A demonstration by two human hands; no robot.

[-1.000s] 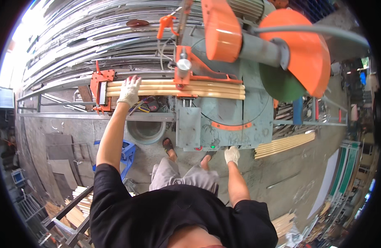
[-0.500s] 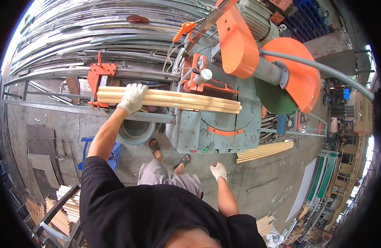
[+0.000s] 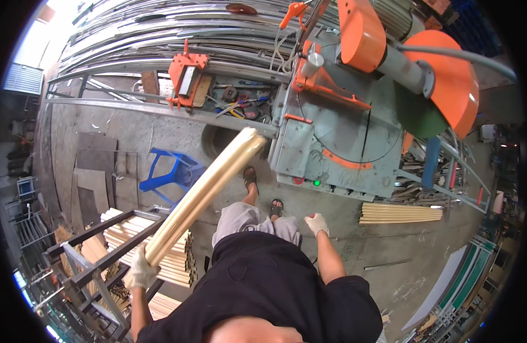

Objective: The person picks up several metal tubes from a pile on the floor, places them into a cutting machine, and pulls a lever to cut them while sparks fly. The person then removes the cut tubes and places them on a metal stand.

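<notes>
My left hand, in a white knit glove, is closed round the lower end of a bundle of long pale yellow profile strips. The bundle slants up and right, and its far end hangs near the front edge of the saw table. Beneath its near end stands a dark metal rack, with similar strips stacked in it. My right hand, also gloved, is held apart from the machine with its fingers curled in. A small reddish spot shows at its fingers; whether it holds anything is hidden.
The cut-off saw has an orange blade guard and orange clamp. An orange stop block sits on the rail beside hand tools. A blue stool stands left of my feet. More yellow strips lie right of the saw.
My left hand has lifted the bundle off the saw table and stop block and swung it down-left towards the rack. The view has shifted left. My right hand stays curled.
</notes>
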